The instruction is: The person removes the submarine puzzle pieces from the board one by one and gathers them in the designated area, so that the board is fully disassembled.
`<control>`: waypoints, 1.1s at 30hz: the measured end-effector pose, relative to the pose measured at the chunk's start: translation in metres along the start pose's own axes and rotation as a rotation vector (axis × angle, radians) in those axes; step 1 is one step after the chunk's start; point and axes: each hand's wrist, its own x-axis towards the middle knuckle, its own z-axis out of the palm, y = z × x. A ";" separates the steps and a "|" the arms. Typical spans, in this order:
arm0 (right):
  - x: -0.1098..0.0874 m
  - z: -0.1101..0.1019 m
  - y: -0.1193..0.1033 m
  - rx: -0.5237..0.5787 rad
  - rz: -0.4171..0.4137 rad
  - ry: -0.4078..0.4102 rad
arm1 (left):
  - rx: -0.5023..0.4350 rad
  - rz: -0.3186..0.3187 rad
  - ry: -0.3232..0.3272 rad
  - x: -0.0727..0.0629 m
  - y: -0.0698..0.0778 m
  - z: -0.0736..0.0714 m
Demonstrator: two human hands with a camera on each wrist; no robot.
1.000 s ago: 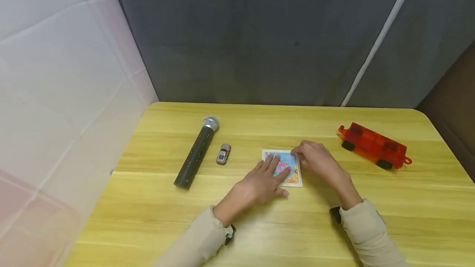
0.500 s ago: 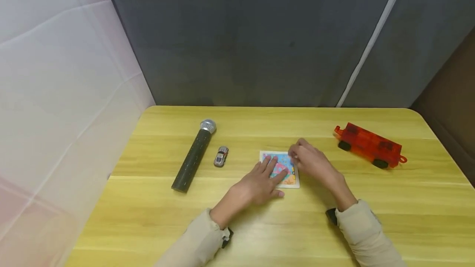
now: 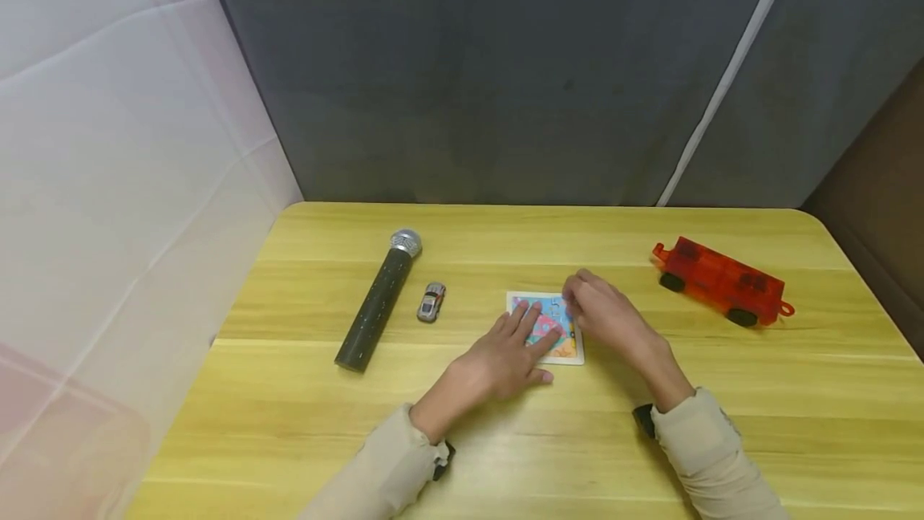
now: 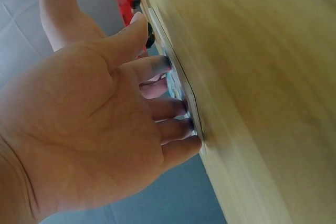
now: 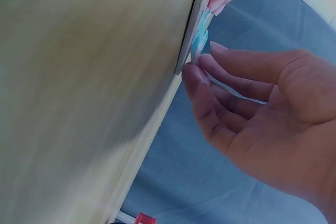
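Note:
A small square picture puzzle point(image 3: 570, 359) with a white border and a blue and pink sea scene lies flat on the table. My left hand point(image 3: 498, 359) rests on it with fingers spread; the left wrist view shows those fingertips point(image 4: 181, 106) touching its face. At the far right corner my right hand point(image 3: 609, 315) has bent fingers and pinches the edge of a light-blue puzzle piece point(image 5: 200, 38), tipped up from the board in the right wrist view. The right fingers hide that corner in the head view.
A dark microphone point(image 3: 375, 307) with a silver head lies at the left of the table point(image 3: 253, 408). Beside it is a small silver toy car point(image 3: 431, 302). A red toy wagon point(image 3: 722, 279) with black wheels is at the right. A grey panel point(image 3: 462, 87) stands behind.
My right hand has shifted slightly at the puzzle's far right corner, its fingers bending and drawing up a little. The left hand stays on the puzzle. The head view has moved slightly.

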 end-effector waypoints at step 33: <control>-0.049 -0.067 0.093 0.124 0.419 -0.333 | 0.119 -0.110 0.028 -0.002 0.013 0.002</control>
